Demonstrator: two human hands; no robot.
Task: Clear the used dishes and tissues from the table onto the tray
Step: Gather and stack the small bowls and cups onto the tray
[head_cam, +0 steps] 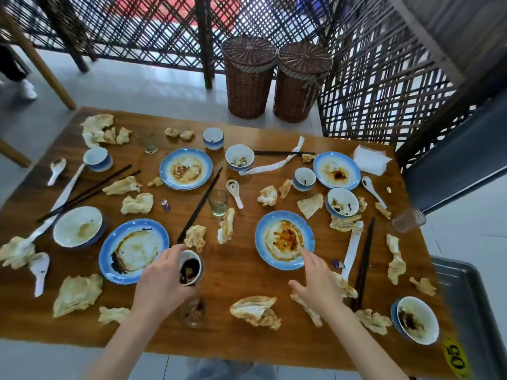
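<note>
My left hand (162,281) grips a small cup (191,267) with dark dregs, tilted above the wooden table (225,272). My right hand (315,281) is open, fingers spread, its forefinger touching the near rim of a stained blue plate (284,238). A grey tray (472,303) lies at the table's right end. Dirty blue plates (133,249), white bowls (77,226), cups (304,179), spoons (235,189), black chopsticks (199,205) and many crumpled tissues (256,311) are strewn over the table.
A small glass (218,202) stands mid-table, another glass (193,311) sits under my left wrist. A bowl (417,322) sits near the tray. Two wicker baskets (249,78) stand behind the table beside lattice screens. A plastic cup (408,220) lies at the right edge.
</note>
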